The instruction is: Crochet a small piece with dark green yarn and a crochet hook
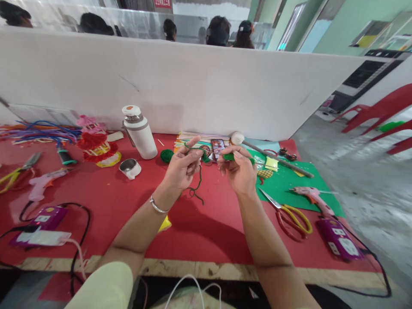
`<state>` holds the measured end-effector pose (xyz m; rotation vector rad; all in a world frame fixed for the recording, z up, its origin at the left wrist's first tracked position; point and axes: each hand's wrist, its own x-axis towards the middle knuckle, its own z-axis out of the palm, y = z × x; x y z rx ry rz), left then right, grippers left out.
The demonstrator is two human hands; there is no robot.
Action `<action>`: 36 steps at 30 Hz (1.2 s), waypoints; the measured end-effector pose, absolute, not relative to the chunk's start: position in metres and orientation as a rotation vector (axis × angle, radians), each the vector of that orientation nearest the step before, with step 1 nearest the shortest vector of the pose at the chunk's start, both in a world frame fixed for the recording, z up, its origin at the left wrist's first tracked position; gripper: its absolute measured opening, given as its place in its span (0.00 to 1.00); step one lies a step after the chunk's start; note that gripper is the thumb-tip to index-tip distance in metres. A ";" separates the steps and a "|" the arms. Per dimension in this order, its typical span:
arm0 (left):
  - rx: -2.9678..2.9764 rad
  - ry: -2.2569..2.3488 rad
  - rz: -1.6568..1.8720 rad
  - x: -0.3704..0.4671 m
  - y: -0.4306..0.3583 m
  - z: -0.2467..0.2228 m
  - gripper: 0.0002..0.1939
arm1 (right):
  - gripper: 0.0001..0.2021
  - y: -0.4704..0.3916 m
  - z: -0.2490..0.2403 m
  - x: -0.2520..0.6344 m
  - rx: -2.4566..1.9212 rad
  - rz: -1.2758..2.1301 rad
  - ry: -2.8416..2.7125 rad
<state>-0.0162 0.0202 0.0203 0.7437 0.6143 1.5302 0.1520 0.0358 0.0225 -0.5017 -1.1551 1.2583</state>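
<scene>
Dark green yarn point(200, 176) runs over the raised index finger of my left hand point(183, 168), whose other fingers are curled on it; its loose tail hangs down to the red table. A green-handled tool point(230, 157), perhaps a crochet hook, is gripped in the closed fingers of my right hand point(237, 168). The hands are a short way apart above the table, with a small piece of green yarn work between them, beside my left fingertips. A ball of green yarn point(166, 156) lies just left of my left hand. Behind the hands a phone point(217, 149) shows a picture.
Scissors point(291, 219) and a glue gun point(313, 196) lie right, by a purple power block point(340, 240). At left are a white flask point(140, 134), a metal cup point(130, 168), pliers point(19, 172) and another glue gun point(46, 183). A white partition point(193, 86) stands behind.
</scene>
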 end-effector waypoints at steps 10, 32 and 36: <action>0.772 0.611 1.527 -0.015 0.020 0.020 0.32 | 0.10 0.036 0.021 0.152 -0.512 1.260 -1.161; 0.813 0.655 1.589 -0.013 0.022 0.017 0.28 | 0.10 0.036 0.019 0.153 -0.547 1.244 -1.187; 0.816 0.659 1.563 -0.012 0.020 0.018 0.31 | 0.11 0.036 0.017 0.150 -0.533 1.240 -1.208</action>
